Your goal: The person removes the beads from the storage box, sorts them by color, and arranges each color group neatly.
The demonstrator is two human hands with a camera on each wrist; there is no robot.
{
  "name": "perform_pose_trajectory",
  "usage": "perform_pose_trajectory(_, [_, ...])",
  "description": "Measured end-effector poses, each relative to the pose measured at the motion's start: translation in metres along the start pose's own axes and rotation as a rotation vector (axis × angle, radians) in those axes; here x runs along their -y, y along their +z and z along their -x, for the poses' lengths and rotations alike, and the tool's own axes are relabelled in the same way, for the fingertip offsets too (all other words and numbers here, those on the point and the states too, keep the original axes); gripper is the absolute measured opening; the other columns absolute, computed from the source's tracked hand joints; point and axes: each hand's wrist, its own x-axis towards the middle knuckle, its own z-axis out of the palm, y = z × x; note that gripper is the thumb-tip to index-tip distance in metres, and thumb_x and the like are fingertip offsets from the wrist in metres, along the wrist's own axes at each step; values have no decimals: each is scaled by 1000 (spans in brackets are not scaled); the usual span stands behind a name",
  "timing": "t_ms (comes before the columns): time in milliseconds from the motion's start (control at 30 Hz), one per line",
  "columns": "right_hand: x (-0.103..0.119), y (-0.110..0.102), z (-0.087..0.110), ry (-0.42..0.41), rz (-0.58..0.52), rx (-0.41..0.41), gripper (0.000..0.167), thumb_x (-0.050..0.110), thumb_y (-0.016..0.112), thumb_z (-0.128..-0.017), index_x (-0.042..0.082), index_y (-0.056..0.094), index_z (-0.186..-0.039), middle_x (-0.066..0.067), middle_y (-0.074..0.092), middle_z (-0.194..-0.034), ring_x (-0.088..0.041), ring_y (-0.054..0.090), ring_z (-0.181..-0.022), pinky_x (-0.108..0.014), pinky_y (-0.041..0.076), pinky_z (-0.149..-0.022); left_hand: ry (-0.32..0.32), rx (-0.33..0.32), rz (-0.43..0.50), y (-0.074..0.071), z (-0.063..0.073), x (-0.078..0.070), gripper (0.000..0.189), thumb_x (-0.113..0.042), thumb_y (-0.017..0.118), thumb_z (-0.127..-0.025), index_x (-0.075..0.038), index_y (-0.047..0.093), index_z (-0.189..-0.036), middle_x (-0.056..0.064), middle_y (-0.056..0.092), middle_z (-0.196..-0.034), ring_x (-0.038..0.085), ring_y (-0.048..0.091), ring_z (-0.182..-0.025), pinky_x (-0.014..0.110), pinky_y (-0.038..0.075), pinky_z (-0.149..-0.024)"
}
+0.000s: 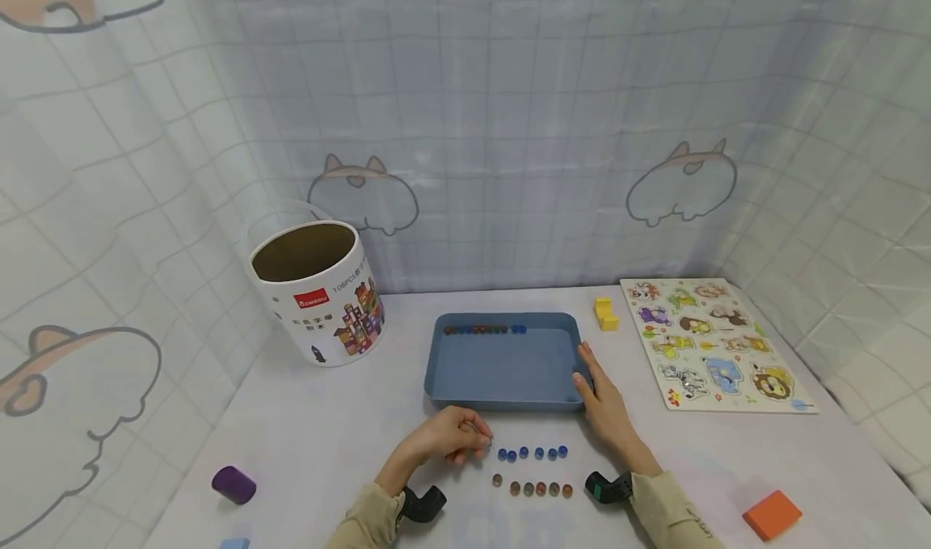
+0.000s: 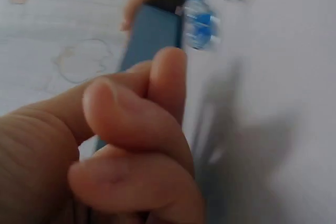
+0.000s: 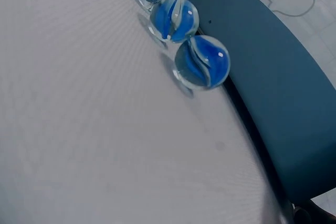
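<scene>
My left hand (image 1: 454, 436) is low over the table in front of the blue tray (image 1: 502, 371), fingers curled. Its thumb and index fingertips pinch a small marble (image 1: 490, 444), mostly hidden, beside the left end of a row of blue-swirled marbles (image 1: 539, 453). In the left wrist view its curled fingers (image 2: 131, 124) cover what they hold. My right hand (image 1: 605, 399) rests with extended fingers on the tray's right side near the front corner. Closer to me runs a row of orange and brownish marbles (image 1: 541, 489). More marbles (image 1: 483, 330) line the tray's far side.
A large white bucket (image 1: 327, 323) stands at the back left. On the right lie an animal puzzle board (image 1: 716, 347), a yellow block (image 1: 605, 314) and an orange block (image 1: 773, 516). A purple cylinder (image 1: 234, 484) lies at the left, near a light blue block (image 1: 234, 543).
</scene>
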Motion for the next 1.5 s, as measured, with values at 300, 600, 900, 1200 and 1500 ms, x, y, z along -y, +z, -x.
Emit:
perform_pose_trajectory(300, [2, 2, 1, 8, -15, -3, 55, 29, 43, -105, 10, 27, -154, -11, 20, -162, -35, 20, -149, -45, 16, -118, -40, -61, -70, 8, -4, 12, 9, -13, 71, -88, -10, 72, -96, -4, 63, -57, 2, 34, -33, 16, 28, -36])
perform_pose_trajectory(600, [3, 4, -2, 3, -15, -2, 54, 27, 42, -105, 9, 27, -154, -12, 20, -162, -36, 20, -148, -53, 18, -116, -43, -91, -88, 15, 14, 0, 8, -13, 70, -88, -14, 73, -94, 0, 65, -58, 6, 32, -35, 19, 29, -36])
perform_pose_trajectory(900, [1, 6, -3, 6, -20, 9, 55, 28, 42, -105, 9, 25, -154, -13, 19, -162, -37, 18, -149, -55, 16, -117, -83, -104, -191, 34, 23, 1, 4, -14, 77, -81, -16, 75, -85, -3, 63, -53, 5, 35, -36, 18, 31, -35])
perform_pose_trajectory(1200, [4, 6, -1, 20, -44, 18, 56, 30, 41, -105, 10, 25, -154, -11, 18, -163, -35, 17, -150, -55, 15, -118, -84, -116, -215, 43, 29, -3, 7, -8, 76, -79, -14, 74, -80, -4, 60, -50, 4, 32, -34, 17, 29, -33])
perform_pose_trajectory(1500, [2, 1, 0, 7, -18, 3, 55, 27, 43, -105, 7, 26, -154, -13, 19, -162, -37, 18, -149, -56, 17, -116, 64, -138, -135, 9, 9, -35, 22, -20, 66, -93, -8, 71, -110, 14, 71, -71, 8, 40, -37, 19, 33, -37])
